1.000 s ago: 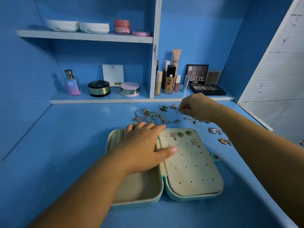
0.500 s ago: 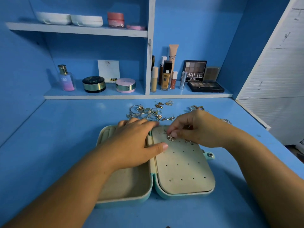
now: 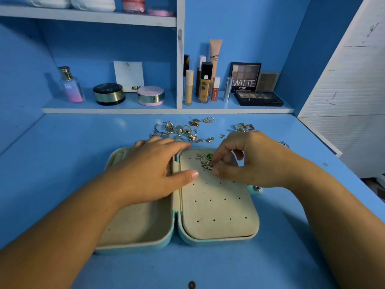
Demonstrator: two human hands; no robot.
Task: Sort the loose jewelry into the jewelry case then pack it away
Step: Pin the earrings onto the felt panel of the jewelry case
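My left hand [image 3: 145,174], fingers flat, pins the open jewelry case [image 3: 218,226] on the counter [image 3: 62,163] so the right hand [image 3: 256,161], pinching a star earring [image 3: 207,165], can seat it in the right panel's far holes.

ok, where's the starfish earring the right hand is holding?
Head view, centre-right: the starfish earring is pinched by the right hand over the far end of the holed panel in the jewelry case, just below the green stud.
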